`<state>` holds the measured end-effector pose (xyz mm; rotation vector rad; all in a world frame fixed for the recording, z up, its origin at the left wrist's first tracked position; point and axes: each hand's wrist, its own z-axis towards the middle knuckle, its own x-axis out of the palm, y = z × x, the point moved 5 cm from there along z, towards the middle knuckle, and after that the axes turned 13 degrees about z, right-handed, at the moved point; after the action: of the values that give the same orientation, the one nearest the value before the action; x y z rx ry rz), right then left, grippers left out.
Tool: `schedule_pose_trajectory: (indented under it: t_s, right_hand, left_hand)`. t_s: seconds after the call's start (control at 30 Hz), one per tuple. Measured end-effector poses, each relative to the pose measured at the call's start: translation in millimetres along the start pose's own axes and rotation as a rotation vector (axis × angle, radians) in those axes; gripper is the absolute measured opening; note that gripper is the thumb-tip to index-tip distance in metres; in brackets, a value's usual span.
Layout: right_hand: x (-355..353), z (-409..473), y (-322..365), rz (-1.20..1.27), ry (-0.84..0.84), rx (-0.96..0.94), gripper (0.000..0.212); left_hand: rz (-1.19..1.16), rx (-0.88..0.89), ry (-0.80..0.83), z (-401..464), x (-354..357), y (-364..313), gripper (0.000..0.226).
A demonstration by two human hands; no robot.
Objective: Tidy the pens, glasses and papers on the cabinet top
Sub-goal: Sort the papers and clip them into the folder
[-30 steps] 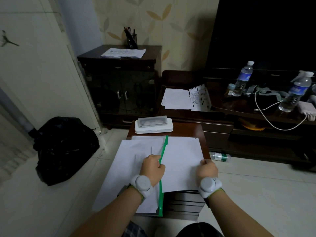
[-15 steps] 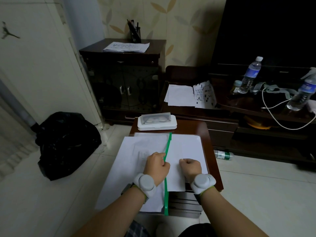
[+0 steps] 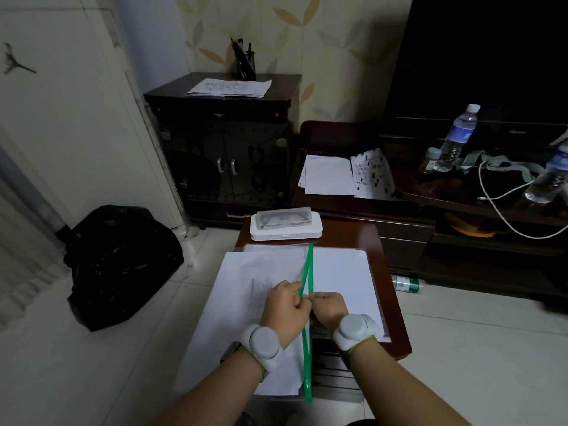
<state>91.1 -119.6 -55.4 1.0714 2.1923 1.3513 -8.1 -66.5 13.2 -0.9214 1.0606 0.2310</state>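
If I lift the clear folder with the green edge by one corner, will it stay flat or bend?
The folder would probably bend: it looks like thin clear plastic, and its green strips already spread apart where both hands, left hand and right hand, pull them. The loose papers overhanging the small table may slide out.

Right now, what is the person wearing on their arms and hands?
Both arms are bare, with no sleeves and no gloves. Each wrist wears a chunky, rounded white device with a flat grey disc on top, one by the left hand and one by the right hand. Each sits on a dark band edged in yellow-green.
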Motion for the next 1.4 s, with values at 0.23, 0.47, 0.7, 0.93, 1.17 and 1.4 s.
schedule_pose_trajectory:
  t_s: [0.23, 0.47, 0.7, 0.93, 1.17, 1.4]
  right_hand:
    - [10, -1, -1, -0.003, 0.010, 0.019, 0.020]
    - [11, -7, -4, -0.031, 0.006, 0.037, 0.029]
    - [-14, -6, 24, -0.362, -0.345, -0.113, 0.037]
    - [-10, 5, 33, -0.399, -0.341, -0.093, 0.021]
    - [1, 12, 34, -0.441, -0.262, 0.025, 0.022]
    - [7, 10, 30, -0.510, -0.198, 0.073, 0.026]
  left_hand:
    - [-0.035, 0.030, -0.015, 0, -2, 0, 0.029]
    - [-0.025, 0.046, 0.004, -3, -2, 3, 0.024]
    - [0.015, 0.072, 0.045, -6, 11, 7, 0.018]
    - [0.069, -0.112, 0.057, 6, 3, 29, 0.032]
    - [0.455, -0.597, 0.399, 10, -11, 91, 0.107]
    - [0.510, -0.718, 0.411, 8, -16, 119, 0.147]
